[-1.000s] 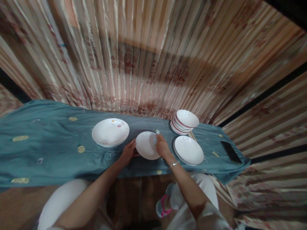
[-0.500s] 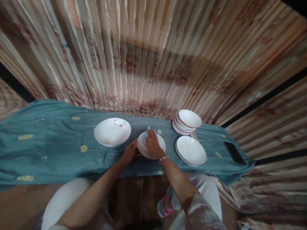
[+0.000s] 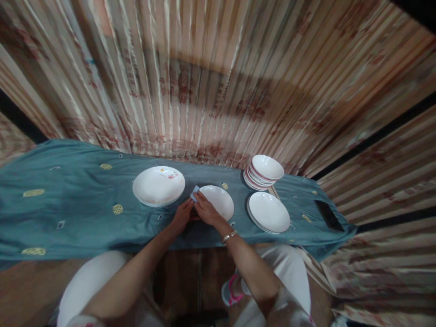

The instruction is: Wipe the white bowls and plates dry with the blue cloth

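A white plate (image 3: 220,202) is in front of me at the middle of the table. My left hand (image 3: 184,213) grips its left edge, with the thumb side up by the rim. In my right hand (image 3: 205,210) is a small light-blue cloth (image 3: 195,193), pressed between the fingers at the plate's upper-left rim. The two hands touch or nearly touch there, and they hide that part of the rim. To the left lies a larger stack of white plates (image 3: 158,185) with a floral print on the top one. Another stack of white plates (image 3: 269,211) sits to the right.
Several red-rimmed white bowls (image 3: 267,168) are stacked at the back right. A black phone (image 3: 329,215) lies near the right end of the teal tablecloth (image 3: 85,204). Pleated curtains (image 3: 204,91) hang right behind the table.
My right hand has slid the cloth left, from the plate's middle to its left rim beside my left hand. More of the plate's face now shows. The view has shifted slightly.
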Available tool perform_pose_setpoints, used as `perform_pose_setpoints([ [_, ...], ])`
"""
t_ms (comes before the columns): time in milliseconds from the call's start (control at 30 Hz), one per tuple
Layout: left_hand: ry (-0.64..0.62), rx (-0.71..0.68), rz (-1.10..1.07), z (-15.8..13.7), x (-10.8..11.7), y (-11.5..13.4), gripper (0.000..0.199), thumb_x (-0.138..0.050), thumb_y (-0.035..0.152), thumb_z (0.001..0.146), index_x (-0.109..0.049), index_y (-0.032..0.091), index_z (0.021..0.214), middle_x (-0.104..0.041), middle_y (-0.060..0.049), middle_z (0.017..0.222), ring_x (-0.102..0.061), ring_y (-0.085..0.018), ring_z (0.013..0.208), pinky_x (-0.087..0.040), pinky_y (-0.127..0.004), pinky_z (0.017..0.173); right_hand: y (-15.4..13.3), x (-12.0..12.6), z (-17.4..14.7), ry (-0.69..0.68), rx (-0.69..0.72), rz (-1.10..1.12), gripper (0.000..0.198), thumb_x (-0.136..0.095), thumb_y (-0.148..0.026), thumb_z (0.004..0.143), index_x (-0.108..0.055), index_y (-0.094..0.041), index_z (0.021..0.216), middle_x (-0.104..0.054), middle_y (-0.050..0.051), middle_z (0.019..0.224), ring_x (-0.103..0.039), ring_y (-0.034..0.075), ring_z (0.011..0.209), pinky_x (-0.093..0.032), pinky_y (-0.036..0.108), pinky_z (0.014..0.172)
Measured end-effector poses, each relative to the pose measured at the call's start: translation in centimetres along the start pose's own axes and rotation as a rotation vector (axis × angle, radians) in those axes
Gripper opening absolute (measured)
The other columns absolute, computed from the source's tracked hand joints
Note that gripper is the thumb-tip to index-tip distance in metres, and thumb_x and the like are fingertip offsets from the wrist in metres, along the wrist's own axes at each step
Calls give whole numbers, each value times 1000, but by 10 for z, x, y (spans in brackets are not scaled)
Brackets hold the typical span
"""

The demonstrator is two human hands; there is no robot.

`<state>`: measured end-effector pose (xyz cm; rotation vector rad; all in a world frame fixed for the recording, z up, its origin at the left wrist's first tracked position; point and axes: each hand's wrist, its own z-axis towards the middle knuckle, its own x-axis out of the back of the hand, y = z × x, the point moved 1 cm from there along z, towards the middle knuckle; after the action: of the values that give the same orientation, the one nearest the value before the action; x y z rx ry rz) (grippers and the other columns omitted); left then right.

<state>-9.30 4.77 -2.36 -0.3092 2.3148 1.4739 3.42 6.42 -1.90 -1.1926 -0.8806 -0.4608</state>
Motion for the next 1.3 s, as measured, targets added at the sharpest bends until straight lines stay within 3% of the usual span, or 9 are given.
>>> perform_pose_setpoints([
  [167,-20,-28,-3,2,3,-2,46,-64,25,89,-62,18,134,-75,-10,111,-73,-24,86,-62,-34,66,-11,13,-24,-38,61,39,43,-40,-17,98,-59,-20,137,-61,6,142,-54,19,135,-42,38,118],
  [300,-4,-49,43,0,2,0,49,-66,27,87,-63,17,135,-76,-10,108,-71,-21,80,-60,-30,61,-12,20,-46,-79,80,73,43,-44,-16,98,-60,-20,137,-59,6,145,-54,19,136,-41,37,118],
  [433,2,-53,97,-3,-2,4,51,-61,26,89,-60,15,138,-75,-12,110,-70,-21,75,-59,-31,58,-5,32,-70,-164,91,94,41,-46,-18,98,-62,-21,135,-59,6,146,-54,20,136,-42,39,118],
  [600,5,-34,86,-3,-3,4,53,-61,27,89,-58,16,141,-75,-12,114,-73,-25,84,-61,-33,60,15,50,-90,-216,80,6,40,-48,-13,95,-68,-21,128,-63,7,140,-59,20,132,-45,39,114],
  [1067,13,-13,79,-1,-2,3,51,-60,25,90,-58,16,141,-73,-13,117,-73,-27,90,-63,-36,65,43,57,-95,-126,77,-208,41,-45,-11,92,-68,-12,125,-66,16,135,-59,23,131,-47,42,113],
  [1300,38,13,67,-1,-4,6,51,-62,22,90,-59,18,140,-74,-12,116,-73,-26,88,-63,-36,66,56,55,-79,-132,127,-482,39,-50,-4,85,-72,-7,116,-70,19,126,-55,27,134,-48,41,112],
])
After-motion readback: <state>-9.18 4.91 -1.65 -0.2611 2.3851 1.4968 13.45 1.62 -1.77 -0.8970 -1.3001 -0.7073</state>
